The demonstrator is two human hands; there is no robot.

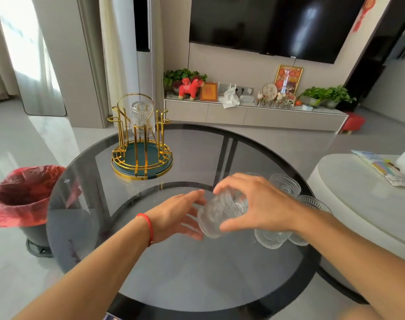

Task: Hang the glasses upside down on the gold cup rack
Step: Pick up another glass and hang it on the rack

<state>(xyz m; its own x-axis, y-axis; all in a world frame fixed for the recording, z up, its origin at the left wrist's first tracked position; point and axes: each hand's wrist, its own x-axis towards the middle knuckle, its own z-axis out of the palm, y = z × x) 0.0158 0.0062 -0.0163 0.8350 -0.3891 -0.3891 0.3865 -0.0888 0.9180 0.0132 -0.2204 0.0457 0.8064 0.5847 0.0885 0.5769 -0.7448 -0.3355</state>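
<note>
1. Now my right hand [254,204] grips a ribbed glass [220,215] from above, tipped on its side, mouth toward me; my left hand [178,218] waits open beside it.
2. Away to my far left stands the gold cup rack [141,139], one hung glass [142,118] on it already, so the left hand is nearer.
3. Spare glasses [284,184] crowd my right wrist on the dark glass table [197,153]; the path to the rack looks free.

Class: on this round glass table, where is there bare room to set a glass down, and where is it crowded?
Bare glass lies between the gold cup rack and the left hand, and along the table near edge. It is crowded on the right, where the right hand holds a glass beside the standing glasses.
</note>
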